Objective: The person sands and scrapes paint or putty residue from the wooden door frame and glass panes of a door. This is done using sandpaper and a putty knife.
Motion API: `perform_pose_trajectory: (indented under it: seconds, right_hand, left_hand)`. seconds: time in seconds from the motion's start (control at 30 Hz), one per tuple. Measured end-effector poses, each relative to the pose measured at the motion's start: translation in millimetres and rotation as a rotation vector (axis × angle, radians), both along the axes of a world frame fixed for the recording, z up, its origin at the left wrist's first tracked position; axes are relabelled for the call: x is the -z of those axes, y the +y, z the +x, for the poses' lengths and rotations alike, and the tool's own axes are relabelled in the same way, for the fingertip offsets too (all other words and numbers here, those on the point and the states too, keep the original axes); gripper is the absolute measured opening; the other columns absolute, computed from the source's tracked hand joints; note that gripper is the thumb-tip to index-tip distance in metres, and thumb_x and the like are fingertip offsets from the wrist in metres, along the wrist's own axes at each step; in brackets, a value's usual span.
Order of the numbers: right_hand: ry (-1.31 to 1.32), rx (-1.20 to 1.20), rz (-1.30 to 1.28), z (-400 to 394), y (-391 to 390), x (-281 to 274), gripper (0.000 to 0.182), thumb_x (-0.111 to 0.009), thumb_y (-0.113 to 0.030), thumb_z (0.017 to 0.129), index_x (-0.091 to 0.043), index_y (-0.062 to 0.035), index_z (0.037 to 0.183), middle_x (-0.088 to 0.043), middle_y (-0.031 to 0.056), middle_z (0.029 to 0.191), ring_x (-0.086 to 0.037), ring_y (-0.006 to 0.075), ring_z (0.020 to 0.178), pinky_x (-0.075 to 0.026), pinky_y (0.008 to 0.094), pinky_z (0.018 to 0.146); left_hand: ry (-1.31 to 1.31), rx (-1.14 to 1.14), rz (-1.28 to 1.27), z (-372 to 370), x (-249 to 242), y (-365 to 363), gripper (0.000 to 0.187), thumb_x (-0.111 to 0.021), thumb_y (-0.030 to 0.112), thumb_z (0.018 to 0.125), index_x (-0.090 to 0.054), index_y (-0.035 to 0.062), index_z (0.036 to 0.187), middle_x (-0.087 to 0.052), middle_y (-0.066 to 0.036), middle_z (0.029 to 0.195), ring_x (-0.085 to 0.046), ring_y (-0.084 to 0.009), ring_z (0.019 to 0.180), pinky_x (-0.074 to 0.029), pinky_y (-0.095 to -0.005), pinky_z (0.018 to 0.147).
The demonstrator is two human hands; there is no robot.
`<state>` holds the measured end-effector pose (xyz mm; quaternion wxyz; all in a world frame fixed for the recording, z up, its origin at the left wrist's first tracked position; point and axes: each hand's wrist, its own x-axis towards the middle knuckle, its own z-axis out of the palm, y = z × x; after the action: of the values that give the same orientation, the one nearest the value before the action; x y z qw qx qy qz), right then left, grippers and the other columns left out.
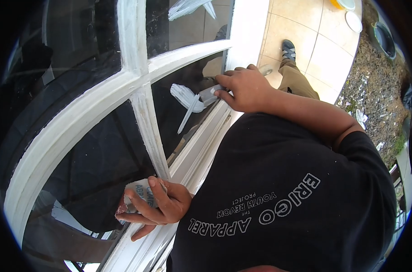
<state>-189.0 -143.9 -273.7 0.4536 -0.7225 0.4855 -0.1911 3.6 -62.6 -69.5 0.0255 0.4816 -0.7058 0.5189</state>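
My black shirt (283, 149) looms closest. My right hand (243, 89) pinches a flat grey piece (208, 96) at the white smear (184, 98) near the pane's (164, 119) edge, apparently for control; well apart, my left hand (163, 204) grips sandpaper (139, 190) beside the window frame (148, 129), likely keeping it handy.

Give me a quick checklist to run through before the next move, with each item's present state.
1. Right hand gripping the flat gray piece: ok.
2. Left hand holding the sandpaper: ok, printed side partly showing.
3. Glass by the right hand free of white marks: not ok, a broad smear is there.
4. Smear dry: cannot tell.
5. Footing: cannot tell; one shoe is on the tiles, the other foot isn't clearly visible.
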Motion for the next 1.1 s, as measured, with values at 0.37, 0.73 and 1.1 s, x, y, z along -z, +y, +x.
perform_pose_trajectory:
  seconds: [0.37, 0.73, 1.1]
  right_hand:
    - [0.002, 0.005, 0.001, 0.6, 1.8, 7.6, 0.033, -0.055, -0.038, 0.093, -0.063, -0.012, 0.111, -0.068, 0.0114, 0.091, -0.067, 0.0334, 0.091, -0.045, 0.0516, 0.08]
    - [0.043, -0.039, -0.02, -0.2, 1.1, 0.8, 0.034, -0.056, -0.039, 0.092, -0.064, -0.0133, 0.112, -0.069, 0.0103, 0.092, -0.067, 0.0318, 0.09, -0.045, 0.0504, 0.079]
    - [0.037, 0.101, -0.093, -2.9, -3.5, 8.3, 0.028, -0.057, -0.036, 0.093, -0.061, -0.0097, 0.101, -0.066, 0.0093, 0.085, -0.065, 0.0319, 0.084, -0.042, 0.0468, 0.076]
  left_hand:
    - [0.019, 0.006, 0.009, -0.8, 0.0, 0.5, 0.022, -0.073, 0.022, 0.082, -0.075, 0.0306, 0.101, -0.066, -0.007, 0.127, -0.041, -0.0456, 0.136, 0.012, -0.0671, 0.112]
    - [0.015, 0.034, 0.005, 0.9, 0.9, -0.7, 0.019, -0.073, 0.021, 0.082, -0.076, 0.0297, 0.099, -0.066, -0.008, 0.126, -0.042, -0.0467, 0.135, 0.011, -0.067, 0.112]
    - [0.001, 0.014, 0.001, 0.6, -0.6, 0.9, 0.021, -0.073, 0.024, 0.082, -0.076, 0.0301, 0.101, -0.066, -0.008, 0.127, -0.042, -0.0465, 0.135, 0.011, -0.0666, 0.113]
